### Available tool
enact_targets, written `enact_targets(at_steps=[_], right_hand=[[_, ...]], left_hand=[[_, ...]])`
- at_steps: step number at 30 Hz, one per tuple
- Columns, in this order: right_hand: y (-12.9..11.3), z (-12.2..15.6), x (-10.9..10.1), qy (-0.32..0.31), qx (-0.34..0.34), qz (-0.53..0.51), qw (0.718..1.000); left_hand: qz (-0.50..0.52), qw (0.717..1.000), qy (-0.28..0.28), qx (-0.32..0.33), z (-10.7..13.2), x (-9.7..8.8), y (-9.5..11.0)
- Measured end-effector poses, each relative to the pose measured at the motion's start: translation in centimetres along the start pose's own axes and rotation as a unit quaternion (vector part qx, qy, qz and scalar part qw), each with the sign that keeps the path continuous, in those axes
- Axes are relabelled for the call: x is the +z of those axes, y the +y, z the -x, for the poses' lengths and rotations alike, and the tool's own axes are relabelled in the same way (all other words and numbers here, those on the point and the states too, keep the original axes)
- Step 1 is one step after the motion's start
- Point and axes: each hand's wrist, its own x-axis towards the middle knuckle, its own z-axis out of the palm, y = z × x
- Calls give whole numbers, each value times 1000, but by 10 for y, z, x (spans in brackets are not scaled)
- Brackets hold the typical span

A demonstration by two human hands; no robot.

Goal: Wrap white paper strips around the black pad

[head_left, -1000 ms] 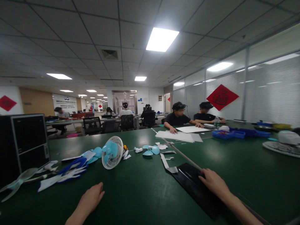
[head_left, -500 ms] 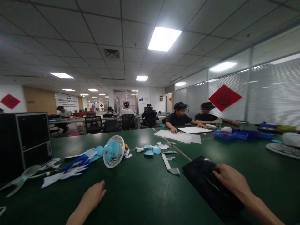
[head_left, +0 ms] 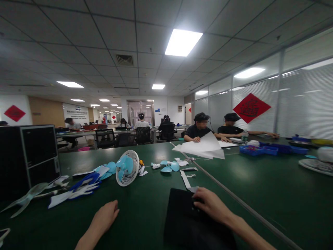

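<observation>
My right hand point(head_left: 212, 205) grips the top edge of a flat black sheet point(head_left: 180, 217), fingers curled over it near its upper right corner. The sheet lies in front of me, right of centre, and my forearm covers part of it. My left hand point(head_left: 105, 216) is low over the green table point(head_left: 140, 215), its fingers curled together with nothing seen in them. Ahead of it stands a small fan head point(head_left: 127, 168) with a white guard and light-blue blades. A pale strip point(head_left: 185, 180) lies just beyond the black sheet.
Blue-and-white gloves point(head_left: 78, 190) and a translucent blade piece point(head_left: 26, 200) lie left, beside a black computer case point(head_left: 39, 156). Beyond are a blue fan blade point(head_left: 169, 166) and a metal seam point(head_left: 234, 194). Blue trays point(head_left: 251, 150) stand right. Across the table, a co-worker point(head_left: 199, 133) handles white sheets point(head_left: 205, 147).
My right hand has moved left with the black sheet, bringing it in front of me. My left hand has hardly moved. The co-worker opposite has lifted a white sheet.
</observation>
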Motion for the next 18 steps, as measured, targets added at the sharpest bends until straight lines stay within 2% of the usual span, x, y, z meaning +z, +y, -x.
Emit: enact_targets(at_steps=[4, 10, 14, 18], right_hand=[[-40, -33, 42, -62, -87, -35, 994], [-70, -66, 85, -50, -91, -39, 994], [-72, -74, 94, -29, -70, -25, 997], [-43, -74, 84, 6, -21, 4, 1000]], left_hand=[[14, 999, 41, 21, 3, -1, 11], [107, 983, 83, 125, 7, 10, 35], [154, 974, 56, 157, 11, 19, 49], [164, 974, 23, 155, 20, 18, 66]])
